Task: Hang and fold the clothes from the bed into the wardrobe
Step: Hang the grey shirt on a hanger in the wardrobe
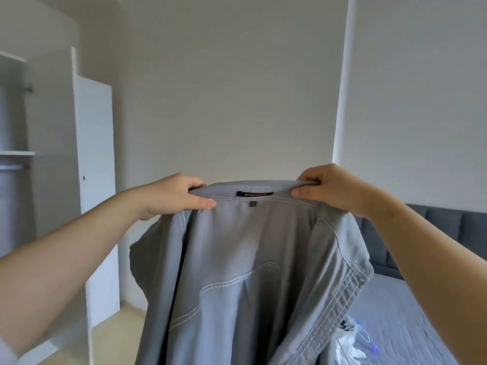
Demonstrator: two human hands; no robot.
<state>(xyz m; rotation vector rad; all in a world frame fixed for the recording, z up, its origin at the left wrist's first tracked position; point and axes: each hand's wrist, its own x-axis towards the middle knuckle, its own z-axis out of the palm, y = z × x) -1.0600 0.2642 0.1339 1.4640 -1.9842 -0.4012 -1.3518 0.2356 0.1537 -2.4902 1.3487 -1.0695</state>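
Holding up a grey shirt (247, 272) by its collar (253, 189) — left hand (174, 196) and right hand (334, 189) both pinching it, bed (400, 312) behind

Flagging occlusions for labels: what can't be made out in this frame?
Head view:
- Shirt: bottom cut off by the lower edge.
- Label: text too small, blurred.
- Bed: mostly hidden by shirt.
- Wardrobe: inside cut off by left edge, blurred.
- White plastic on bed: partly behind shirt, unidentifiable.
- Left hand, right hand: fingers partly behind collar.

Blue-grey bed (411, 312), crumpled white plastic (351, 347) on it
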